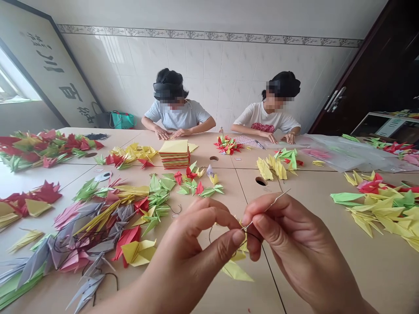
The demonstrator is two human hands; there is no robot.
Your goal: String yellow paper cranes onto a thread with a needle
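My left hand (199, 257) and my right hand (301, 240) meet above the table, fingertips almost touching. Between the right thumb and fingers is a thin silvery wire needle (279, 196), slanting up to the right. A dark cord (210, 234) is pinched between my left thumb and index finger, at the needle's lower end. It loops below the fingers; whether it passes through the needle's eye is too small to tell. Under the hands lies yellow folded paper (238, 270), partly hidden. Strung green folded papers (159, 196) lie just left of my left hand.
Grey, pink and yellow folded papers (94, 226) heap at the left; more yellow ones (389, 213) lie right. Beyond stands a stack of square paper (174, 155). Round holes (261, 181) pierce the table (327, 279). Two people (178, 109) sit opposite, hands on the table.
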